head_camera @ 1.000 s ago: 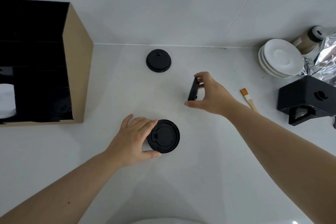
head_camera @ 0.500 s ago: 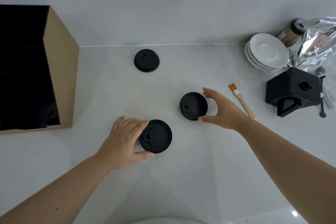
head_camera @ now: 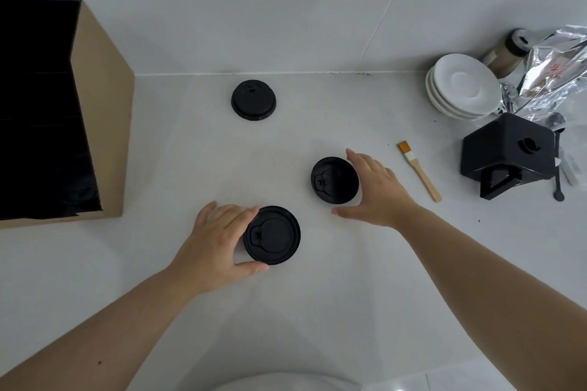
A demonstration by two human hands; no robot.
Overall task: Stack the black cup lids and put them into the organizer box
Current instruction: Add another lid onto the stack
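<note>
Three black cup lids lie on the white counter. The near lid (head_camera: 272, 235) is inner side up, and my left hand (head_camera: 219, 241) grips its left rim between fingers and thumb. The middle lid (head_camera: 334, 180) also lies inner side up. My right hand (head_camera: 378, 190) curves around its right side with fingers spread; the index finger touches the rim and the thumb is just clear of it. The far lid (head_camera: 253, 99) sits top up near the wall, untouched. The cardboard organizer box (head_camera: 104, 124), black inside, stands at the left with its opening facing right.
At the right are a stack of white saucers (head_camera: 460, 86), a small wooden brush (head_camera: 419, 171), a black angular holder (head_camera: 508, 155), a foil bag (head_camera: 556, 73), a bottle (head_camera: 508, 54) and a black spoon (head_camera: 557, 168). A white rounded rim (head_camera: 276, 382) shows at the bottom edge.
My right hand held the middle lid on edge, then laid it flat inner side up and spread its fingers. My left hand stayed on the near lid.
</note>
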